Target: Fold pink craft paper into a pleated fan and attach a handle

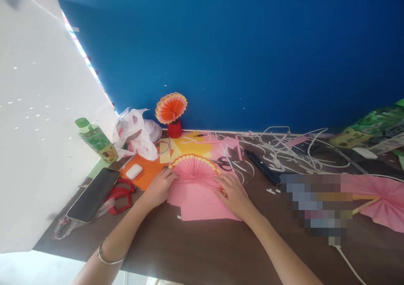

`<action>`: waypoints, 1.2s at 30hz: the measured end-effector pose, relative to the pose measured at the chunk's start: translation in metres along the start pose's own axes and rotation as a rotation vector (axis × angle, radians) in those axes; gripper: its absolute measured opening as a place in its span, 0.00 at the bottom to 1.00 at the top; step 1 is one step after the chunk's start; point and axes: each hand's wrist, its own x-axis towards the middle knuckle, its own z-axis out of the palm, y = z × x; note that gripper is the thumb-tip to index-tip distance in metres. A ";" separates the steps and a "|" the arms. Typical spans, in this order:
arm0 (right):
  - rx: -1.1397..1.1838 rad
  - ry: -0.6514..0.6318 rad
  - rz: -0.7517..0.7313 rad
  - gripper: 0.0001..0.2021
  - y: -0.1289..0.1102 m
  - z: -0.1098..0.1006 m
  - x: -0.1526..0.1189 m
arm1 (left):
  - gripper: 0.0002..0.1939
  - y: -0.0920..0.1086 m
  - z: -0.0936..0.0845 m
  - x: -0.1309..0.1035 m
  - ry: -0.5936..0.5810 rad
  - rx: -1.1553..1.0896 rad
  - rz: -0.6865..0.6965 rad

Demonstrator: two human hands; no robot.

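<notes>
A pleated pink paper fan (193,168) with a yellow and orange scalloped edge lies spread in a half circle on pink paper sheets (206,203). My left hand (161,185) pinches its left end with bent fingers. At the fan's right end, my right hand (232,191) has its fingers curled over the folded edge. Behind the fan stands a round orange, pink and yellow paper fan (172,108) in a red holder (174,129). Dark-handled scissors (224,163) lie just beyond my right hand.
Left are a phone (94,193), red-handled scissors (121,196), a white case (134,171) on orange paper, a green bottle (97,141) and a plastic bag (139,131). Right are tangled white cables (284,154), a black stick-like object (261,166), another pink fan (386,205) and a bottle (372,123).
</notes>
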 end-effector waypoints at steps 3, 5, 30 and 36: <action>0.081 0.040 0.015 0.09 0.001 0.002 0.000 | 0.17 0.001 0.004 0.000 0.038 0.011 -0.020; 0.123 0.071 0.026 0.08 0.003 0.005 0.000 | 0.12 0.000 0.010 0.001 0.069 0.038 -0.023; -0.177 0.001 0.072 0.07 -0.026 0.009 0.009 | 0.02 0.018 0.021 0.014 0.059 0.014 -0.131; -0.103 -0.008 0.037 0.12 -0.027 0.012 0.008 | 0.04 0.012 0.021 0.013 0.079 0.017 -0.084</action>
